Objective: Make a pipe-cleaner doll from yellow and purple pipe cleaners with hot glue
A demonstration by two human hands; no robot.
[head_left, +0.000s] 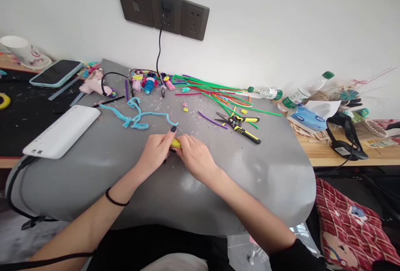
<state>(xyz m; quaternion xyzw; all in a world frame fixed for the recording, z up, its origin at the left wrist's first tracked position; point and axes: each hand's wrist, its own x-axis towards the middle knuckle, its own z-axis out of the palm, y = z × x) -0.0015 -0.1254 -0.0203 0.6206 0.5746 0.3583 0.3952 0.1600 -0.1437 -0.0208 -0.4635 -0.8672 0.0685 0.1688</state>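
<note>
My left hand (156, 149) and my right hand (195, 154) meet above the grey table mat, near its middle. Both are closed on a small yellow piece (176, 143) that looks like coiled pipe cleaner; fingers cover much of it. Something thin and dark pokes out below the left fingers, too small to name. Just beyond my left hand lies light blue yarn (137, 117) in loose loops. To the right, wire strippers (239, 127) with black and yellow handles rest with jaws toward the left. A purple pipe cleaner (212, 120) lies beside their jaws.
Green and red pipe cleaners (215, 88) spread along the back. Small yarn dolls (150, 83) lie near the wall. A white power strip (62, 131) and a phone (56, 73) are on the left. Bottles (293, 98) and a tissue pack (308, 117) stand on the right.
</note>
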